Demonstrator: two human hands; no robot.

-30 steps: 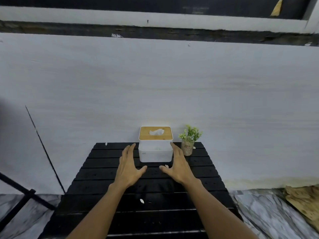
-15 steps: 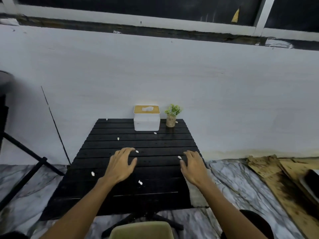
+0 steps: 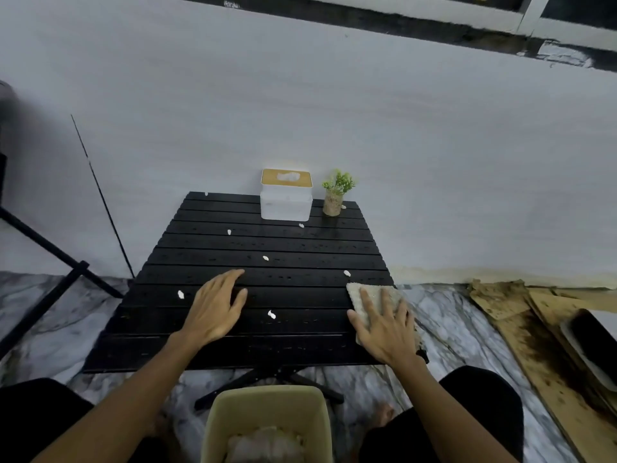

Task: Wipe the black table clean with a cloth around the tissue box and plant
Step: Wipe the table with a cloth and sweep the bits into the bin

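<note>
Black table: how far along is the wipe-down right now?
Barely begun. Done: the tissue box and plant stand at the back edge, out of the way. In hand: the right hand lies flat on the cloth at the black table's right edge; the left hand rests open on the slats. Left: white scraps dot the top, so nearly all the wiping.

Tissue box point(image 3: 286, 198) stands left of plant point(image 3: 335, 193) at table's point(image 3: 207, 255) far edge.
</note>
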